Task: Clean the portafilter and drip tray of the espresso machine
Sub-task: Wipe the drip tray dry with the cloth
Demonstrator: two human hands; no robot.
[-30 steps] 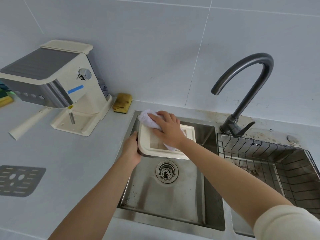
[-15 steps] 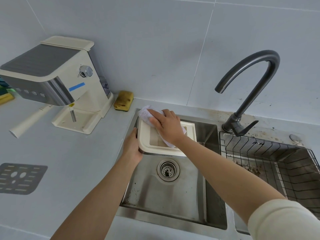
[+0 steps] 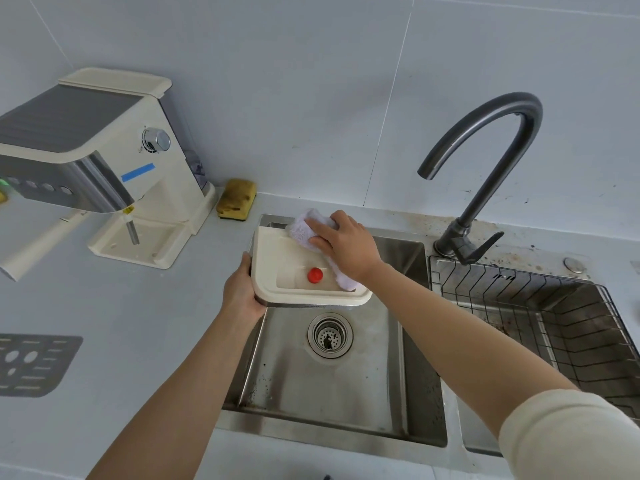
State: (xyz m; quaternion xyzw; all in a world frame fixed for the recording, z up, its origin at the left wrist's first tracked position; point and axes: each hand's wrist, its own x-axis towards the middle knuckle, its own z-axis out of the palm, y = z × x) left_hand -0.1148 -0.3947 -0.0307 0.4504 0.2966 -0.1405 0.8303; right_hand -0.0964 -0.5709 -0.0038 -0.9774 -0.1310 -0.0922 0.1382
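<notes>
Two hands in view, both busy.
- Left hand (image 3: pixel 242 292) grips the near-left corner of the drip tray (image 3: pixel 294 258). Its fingers are hidden under the tray.
- Right hand (image 3: pixel 346 247) has its fingers curled over one pale cloth (image 3: pixel 306 225), pressed onto the tray's far edge. The cloth's tail runs under the palm into the tray well.

Drip tray: one, cream, held between the two hands over the sink basin (image 3: pixel 329 382) and tilted. One red round float (image 3: pixel 315 275) sits in the well, just below-left of the right hand and apart from the cloth.

Counts, placed from the hands:
- One drain strainer (image 3: pixel 330 336) in the basin floor, below the tray, between the two forearms.
- One dark faucet (image 3: pixel 485 161), right of the right hand, spout arched toward it.
- One wire rack (image 3: pixel 554 323) in the second basin, right of the right forearm.
- One yellow sponge (image 3: pixel 237 199) on the counter, near, up-left of the right hand.
- One espresso machine (image 3: pixel 104 157), well left of the left hand, tray bay bare. It carries one knob (image 3: pixel 156 140) and one blue tape strip (image 3: pixel 138 172).
- One portafilter handle (image 3: pixel 41 242) jutting out under the machine's head, far left of both hands.
- One dark slotted grate (image 3: pixel 31 365) lying flat on the counter, well left of the left forearm.
</notes>
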